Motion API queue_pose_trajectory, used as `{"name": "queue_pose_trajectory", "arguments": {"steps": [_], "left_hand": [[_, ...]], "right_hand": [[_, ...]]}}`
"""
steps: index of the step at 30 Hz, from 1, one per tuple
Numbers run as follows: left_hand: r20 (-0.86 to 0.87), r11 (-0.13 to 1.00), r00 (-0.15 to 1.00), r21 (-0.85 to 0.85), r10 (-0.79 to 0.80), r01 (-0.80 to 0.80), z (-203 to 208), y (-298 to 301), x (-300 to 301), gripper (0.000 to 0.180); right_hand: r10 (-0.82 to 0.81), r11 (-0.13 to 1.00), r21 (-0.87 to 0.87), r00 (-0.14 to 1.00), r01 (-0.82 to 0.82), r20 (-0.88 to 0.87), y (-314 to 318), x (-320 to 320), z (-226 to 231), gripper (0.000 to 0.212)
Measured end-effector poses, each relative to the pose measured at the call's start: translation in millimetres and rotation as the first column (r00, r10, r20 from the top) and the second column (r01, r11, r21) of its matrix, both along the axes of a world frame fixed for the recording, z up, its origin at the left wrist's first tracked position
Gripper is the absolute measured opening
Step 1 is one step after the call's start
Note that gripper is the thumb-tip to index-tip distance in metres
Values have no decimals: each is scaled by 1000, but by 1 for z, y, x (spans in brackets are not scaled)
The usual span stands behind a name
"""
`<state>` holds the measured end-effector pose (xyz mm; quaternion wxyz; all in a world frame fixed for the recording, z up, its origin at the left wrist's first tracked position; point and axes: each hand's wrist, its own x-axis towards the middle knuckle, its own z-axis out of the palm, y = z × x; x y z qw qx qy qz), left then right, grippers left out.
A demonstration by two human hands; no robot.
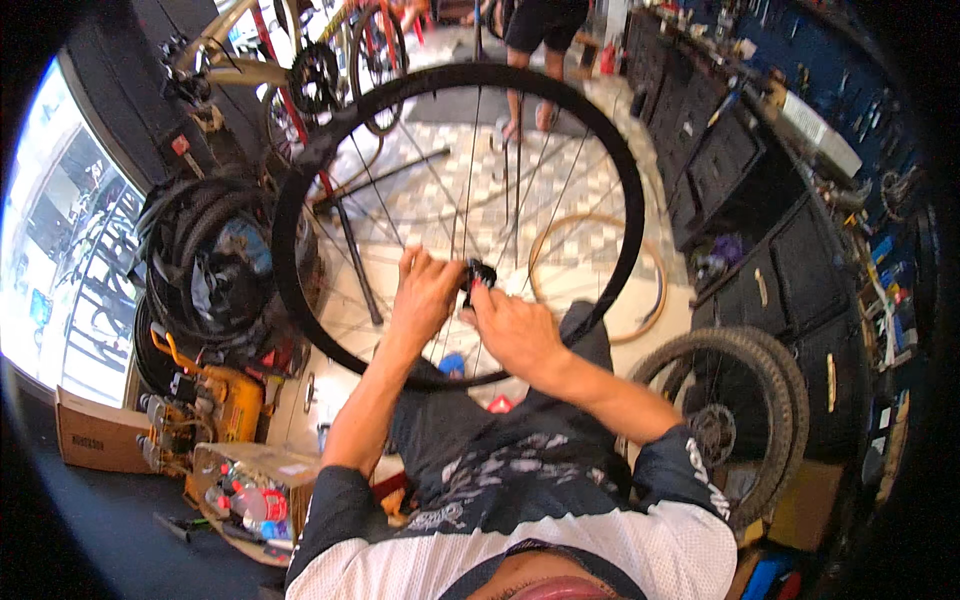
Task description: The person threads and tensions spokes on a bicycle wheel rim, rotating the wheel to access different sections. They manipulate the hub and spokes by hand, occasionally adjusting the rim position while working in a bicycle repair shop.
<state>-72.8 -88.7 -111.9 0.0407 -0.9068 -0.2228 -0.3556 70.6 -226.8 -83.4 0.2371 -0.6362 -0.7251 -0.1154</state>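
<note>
A black-rimmed bicycle wheel (626, 180) stands in front of my body, its thin spokes fanning out from the centre. Both my hands meet at its dark hub (482, 272). My left hand (426, 292) is closed at the hub's left side, fingers curled among the spokes. From the right, my right hand (515, 328) closes its thumb and fingers on the hub's near side, where a small red spot shows. My fingers partly cover the hub, so its details are hard to make out. The rim's lower part passes just above my legs.
Coiled black tyres (195, 235) and a yellow compressor (228, 400) sit at left. A box of bottles (285, 470) is nearer. Knobbly-tyred wheels (795, 400) lean by dark drawers (785, 265) at right. A tan hoop (655, 300) lies on the floor. Another person (545, 30) stands beyond.
</note>
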Motion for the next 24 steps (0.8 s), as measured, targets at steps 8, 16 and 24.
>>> {"name": "queue_pose_trajectory", "arguments": {"steps": [8, 16, 24], "left_hand": [[17, 1000, 1000, 14, -3, 2, 2, 4, 3, 12], [20, 1000, 1000, 16, 21, -21, 0, -6, 2, 14], [3, 998, 1000, 52, 26, -26, -2, -9, 2, 16]], "right_hand": [[200, 979, -19, 969, -205, -147, -32, 32, 26, 16], [313, 946, -54, 944, -320, -100, -28, 35, 31, 17], [85, 996, 7, 968, -86, -234, 2, 35, 25, 37]]}}
